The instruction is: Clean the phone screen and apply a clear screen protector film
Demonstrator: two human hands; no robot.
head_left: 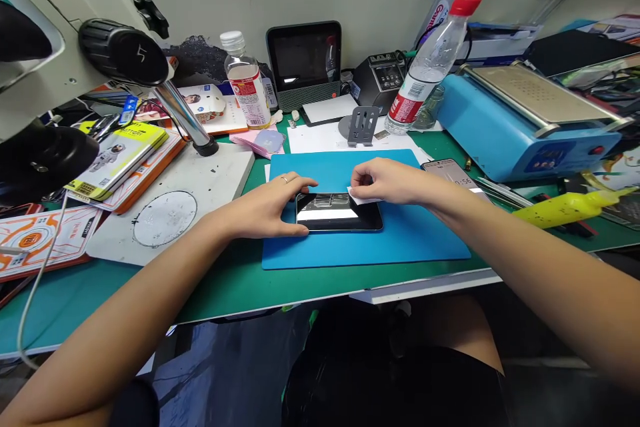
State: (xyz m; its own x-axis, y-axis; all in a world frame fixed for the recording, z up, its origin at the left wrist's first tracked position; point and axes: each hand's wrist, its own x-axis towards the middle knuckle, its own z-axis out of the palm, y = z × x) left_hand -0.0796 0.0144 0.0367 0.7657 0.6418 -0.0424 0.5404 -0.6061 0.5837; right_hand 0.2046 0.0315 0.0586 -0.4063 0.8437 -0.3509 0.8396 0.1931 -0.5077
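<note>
A black smartphone (340,221) lies flat, glossy side up, on a blue mat (320,255), with bright reflections across its glass. My left hand (273,207) grips the phone's left end, thumb at the near edge and fingers at the far edge. Above the phone's far right part is my right hand (383,181), its fingers pinched on a small white wipe (361,198). The wipe touches or nearly touches the phone's far edge; I cannot tell which.
A microscope stand (117,233) and stacked boxes (125,153) take up the left. Behind the mat are a bottle (247,83), a dark display (305,60) and a phone holder (363,125). On the right sit a red-capped bottle (425,67), a blue heating machine (515,127), another phone (450,173) and a yellow bottle (565,209).
</note>
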